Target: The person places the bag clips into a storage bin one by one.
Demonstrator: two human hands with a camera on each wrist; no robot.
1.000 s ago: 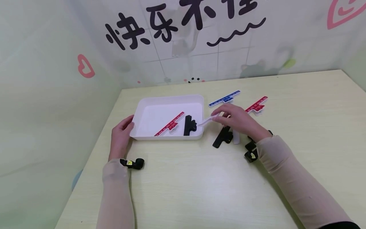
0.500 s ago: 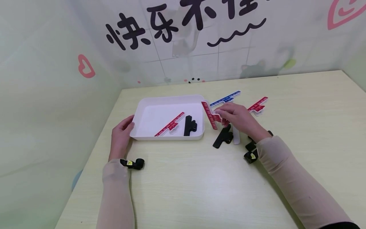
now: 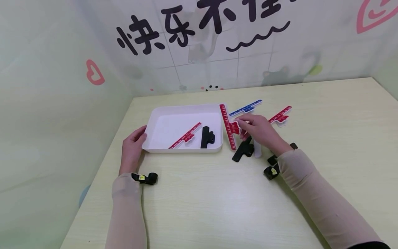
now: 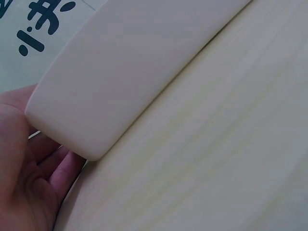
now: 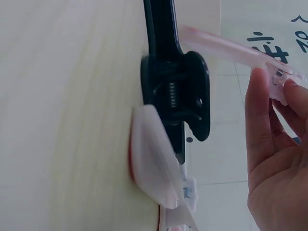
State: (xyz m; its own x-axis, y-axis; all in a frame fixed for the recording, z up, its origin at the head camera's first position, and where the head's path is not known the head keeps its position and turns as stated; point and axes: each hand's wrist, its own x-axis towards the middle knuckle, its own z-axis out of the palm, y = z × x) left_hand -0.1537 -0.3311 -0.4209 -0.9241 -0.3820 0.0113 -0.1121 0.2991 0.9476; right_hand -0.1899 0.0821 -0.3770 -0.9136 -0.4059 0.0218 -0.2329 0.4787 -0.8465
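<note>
Tray [image 4: 110, 82] cropped, held clip [image 5: 231, 47] cropped, wrist views

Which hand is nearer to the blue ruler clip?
Right. The right hand, pinching a red ruler clip, is just on the near side of the blue ruler clip; the left hand is farther off, at the white tray's left end.

The head view looks forward and down from behind the left hand [image 3: 131, 150] and right hand [image 3: 255, 128], across the table [image 3: 199, 207] to the backdrop [image 3: 192, 74]. Each wrist view sits close behind its hand: the left faces the tray [image 4: 120, 72], the right, turned sideways, a black clip [image 5: 163, 67]. All three share the backdrop.
</note>
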